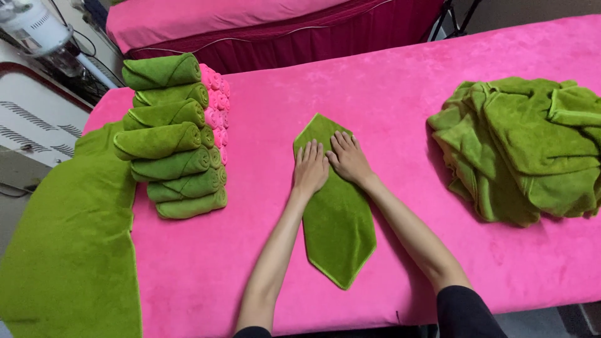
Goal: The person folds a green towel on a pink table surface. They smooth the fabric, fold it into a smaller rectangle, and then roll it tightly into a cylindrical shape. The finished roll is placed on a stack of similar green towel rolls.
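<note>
Near the bed's front edge, the green towel (338,219) lies folded to a point at each end. Left hand (310,168) and right hand (349,158) press flat on it, fingers open, gripping nothing; uneven pressure could skew the folds.

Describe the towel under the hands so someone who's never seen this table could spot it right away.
On the pink table, between the stack of rolled towels at the left and the loose green pile at the right, one green towel lies flat in the middle. Both hands press on it. Unlike its neighbours, it is folded long, pointed at both ends.
</note>
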